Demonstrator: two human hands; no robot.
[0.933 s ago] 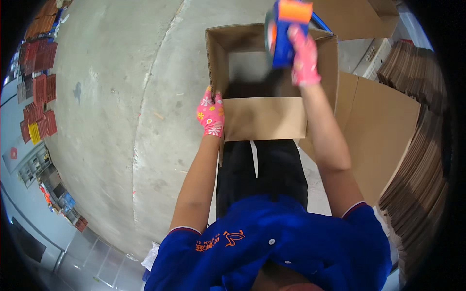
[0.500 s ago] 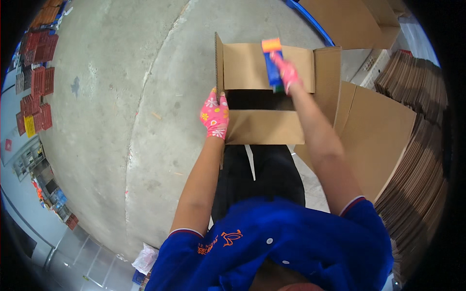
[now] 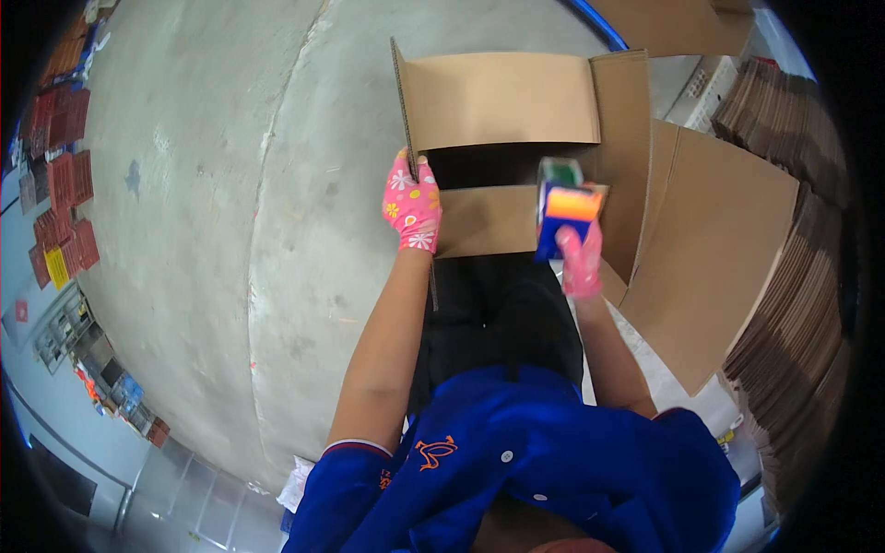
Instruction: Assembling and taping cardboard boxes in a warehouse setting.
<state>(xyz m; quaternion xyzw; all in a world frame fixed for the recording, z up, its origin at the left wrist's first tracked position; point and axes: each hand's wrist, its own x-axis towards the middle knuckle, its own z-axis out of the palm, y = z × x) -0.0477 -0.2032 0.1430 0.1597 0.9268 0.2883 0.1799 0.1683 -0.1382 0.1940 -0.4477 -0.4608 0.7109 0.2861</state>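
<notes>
A cardboard box [image 3: 502,97] stands in front of me with its top flaps spread and a dark interior showing between them. My left hand [image 3: 412,205], in a pink flowered glove, is closed on the lower part of the box's left flap, thumb on the inner side. My right hand [image 3: 581,263], in a pink glove too, is wrapped round a blue and orange tape dispenser [image 3: 551,229]. A greenish roll shows at the dispenser's far end. It is held over the right end of the near flap; blur hides whether it touches the cardboard.
Flattened cardboard [image 3: 714,249] leans right of the box, beside a tall stack of folded cartons [image 3: 784,286]. Another large carton [image 3: 682,26] and a blue curved edge [image 3: 599,23] lie beyond. Red crates [image 3: 69,175] stand far left across the concrete floor [image 3: 203,230].
My right hand has drawn the tape dispenser back from the far flap to the near flap, and the dispenser has turned. My left hand keeps its hold on the left flap.
</notes>
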